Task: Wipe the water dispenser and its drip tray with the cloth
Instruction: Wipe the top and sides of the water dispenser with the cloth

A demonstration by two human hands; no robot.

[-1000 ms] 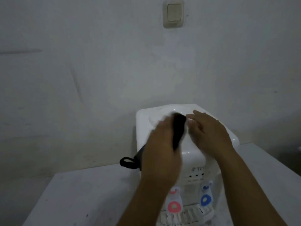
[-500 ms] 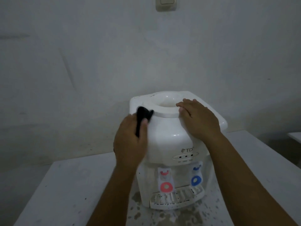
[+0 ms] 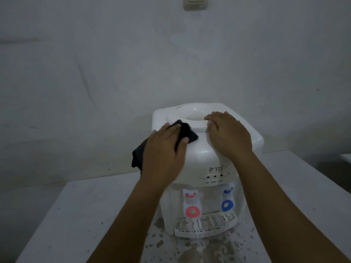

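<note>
A white tabletop water dispenser stands on a white table, with a red tap and a blue tap on its front. Its slotted drip tray juts out at the base. My left hand grips a black cloth and presses it on the dispenser's top left shoulder; part of the cloth hangs down behind the hand. My right hand rests flat on the top right, fingers touching the rim of the bottle well.
Wet dark spots cover the table in front of the dispenser. A bare wall rises close behind, with a light switch high up. Another surface edge shows at the far right.
My left hand with the cloth has slid from the left edge of the top toward the front of the well rim. The camera has tilted slightly; the right hand stays put.
</note>
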